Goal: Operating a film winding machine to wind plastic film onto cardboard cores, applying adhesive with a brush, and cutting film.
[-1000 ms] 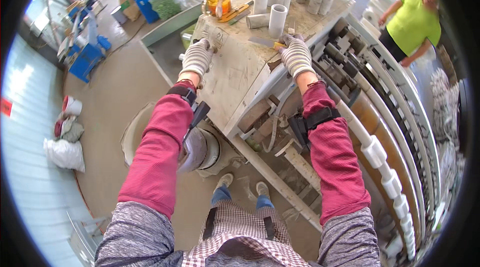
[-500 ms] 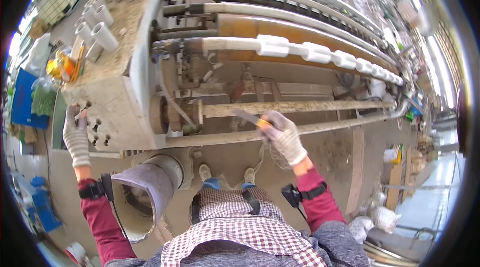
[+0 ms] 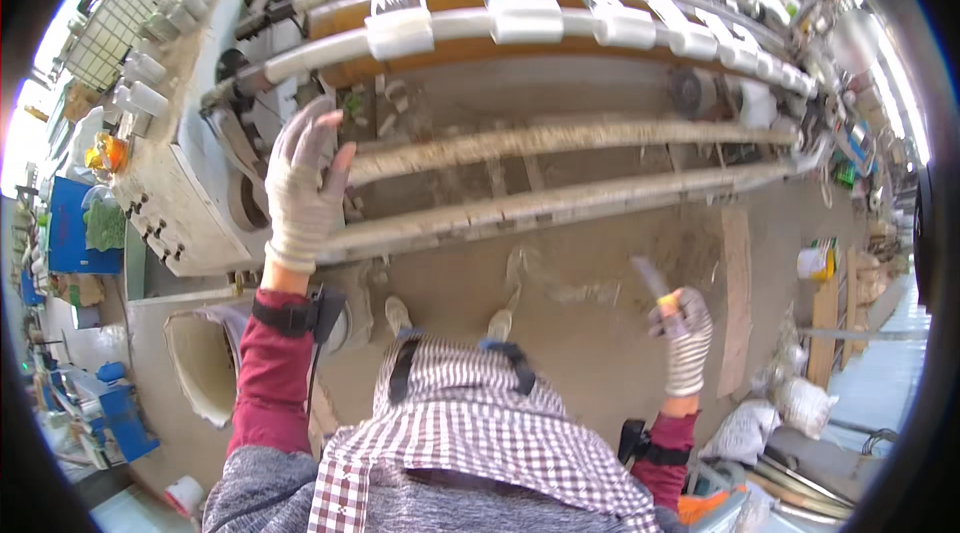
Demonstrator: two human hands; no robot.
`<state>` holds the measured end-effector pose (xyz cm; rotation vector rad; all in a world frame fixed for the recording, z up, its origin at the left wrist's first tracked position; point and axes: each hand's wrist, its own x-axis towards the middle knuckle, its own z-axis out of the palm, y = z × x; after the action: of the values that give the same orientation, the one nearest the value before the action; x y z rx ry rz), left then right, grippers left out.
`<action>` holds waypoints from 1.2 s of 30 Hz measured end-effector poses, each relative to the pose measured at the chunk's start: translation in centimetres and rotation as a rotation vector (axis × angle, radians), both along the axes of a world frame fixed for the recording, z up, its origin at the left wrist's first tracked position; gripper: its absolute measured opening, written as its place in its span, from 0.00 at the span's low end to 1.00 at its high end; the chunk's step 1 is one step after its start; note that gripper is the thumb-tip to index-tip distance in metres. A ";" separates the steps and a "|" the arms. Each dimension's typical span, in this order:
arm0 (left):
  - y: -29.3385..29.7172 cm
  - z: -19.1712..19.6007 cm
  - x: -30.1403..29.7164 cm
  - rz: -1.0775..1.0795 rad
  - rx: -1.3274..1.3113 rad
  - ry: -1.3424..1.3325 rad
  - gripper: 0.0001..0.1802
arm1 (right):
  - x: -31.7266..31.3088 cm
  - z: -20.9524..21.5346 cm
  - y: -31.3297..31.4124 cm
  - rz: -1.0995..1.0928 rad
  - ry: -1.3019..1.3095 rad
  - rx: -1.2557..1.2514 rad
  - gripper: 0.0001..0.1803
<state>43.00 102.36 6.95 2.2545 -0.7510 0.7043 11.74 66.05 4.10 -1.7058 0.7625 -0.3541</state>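
Observation:
My left hand [image 3: 302,185], in a knitted work glove, is raised with fingers spread and holds nothing; it hovers in front of the left end of two long dusty rails [image 3: 560,168]. My right hand [image 3: 684,335], gloved too, is low at the right and grips a small tool with an orange handle and a thin blade [image 3: 655,285]. White ceramic cups [image 3: 400,31] ride on a pale tube [image 3: 520,28] above the rails.
A dusty workbench [image 3: 175,178] with white cups and orange bottles lies at the left. A large pale bucket [image 3: 205,363] stands on the floor by my left foot. Blue crates [image 3: 65,233] sit far left, filled sacks [image 3: 775,413] and wooden boards [image 3: 735,298] at the right.
My view has swung away from the workbench toward the rails. My left hand rose from low at the left up to the rails' end; my right hand dropped back to the right with the tool.

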 end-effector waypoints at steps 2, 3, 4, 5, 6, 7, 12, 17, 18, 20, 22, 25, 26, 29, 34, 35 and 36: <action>-2.5 0.2 -1.6 -0.028 0.011 -0.043 0.19 | -2.4 0.8 -3.1 -0.027 0.029 -0.096 0.12; -3.6 0.5 -2.7 -0.017 0.016 -0.009 0.19 | -3.4 0.8 -4.6 -0.063 0.014 -0.122 0.12; -4.7 0.5 -2.7 -0.011 0.015 0.009 0.19 | -4.1 0.6 -6.2 -0.081 0.040 -0.111 0.12; -5.1 -0.3 -2.4 -0.039 -0.022 -0.002 0.20 | -4.8 0.1 -7.3 -0.102 0.018 -0.094 0.12; -5.1 -1.0 -1.8 -0.091 -0.090 0.015 0.20 | -5.3 -0.4 -8.1 -0.122 -0.007 -0.079 0.12; -5.4 -1.4 -1.6 -0.115 -0.078 -0.028 0.20 | -5.1 -0.7 -8.7 -0.131 0.005 -0.078 0.12; -6.6 -0.7 -1.4 -0.077 -0.025 -0.004 0.20 | -2.9 -1.3 -8.7 -0.054 -0.049 -0.024 0.12; -3.7 -0.9 0.5 0.012 -0.030 -0.014 0.19 | -2.5 -1.8 -8.3 -0.131 -0.074 -0.006 0.11; -3.0 -1.1 0.9 0.014 -0.065 -0.010 0.19 | -2.1 -1.8 -8.0 -0.129 -0.078 -0.010 0.11; -2.5 -0.9 1.0 -0.007 -0.147 -0.014 0.18 | -0.2 -1.5 -7.7 -0.132 -0.069 -0.064 0.12; -2.4 -1.4 0.4 0.063 -0.090 -0.009 0.18 | 0.0 -1.3 -7.2 -0.116 -0.066 -0.100 0.12; -2.5 -2.2 0.6 0.065 -0.018 -0.081 0.16 | -0.6 -1.8 -6.9 -0.088 -0.045 -0.122 0.12; -2.5 -2.1 1.0 0.029 0.012 -0.159 0.16 | -0.1 -2.2 -7.2 -0.092 -0.007 -0.118 0.12; -4.0 -1.4 1.3 -0.052 -0.059 -0.126 0.16 | 3.0 -1.6 -6.9 -0.094 -0.015 -0.066 0.12; -4.4 -1.9 1.1 -0.050 0.008 -0.145 0.17 | 15.4 4.5 -7.0 0.287 -0.172 -0.288 0.14; -5.0 -2.4 1.4 -0.035 0.028 -0.164 0.17 | 18.2 5.7 -6.8 0.336 -0.210 -0.317 0.14; -5.4 -2.7 1.6 -0.016 0.053 -0.183 0.16 | 21.3 7.6 -5.8 0.408 -0.230 -0.291 0.13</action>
<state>44.61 97.00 4.20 2.2498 -0.8836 0.9021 33.06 60.26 11.71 -1.9995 0.1890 -0.3803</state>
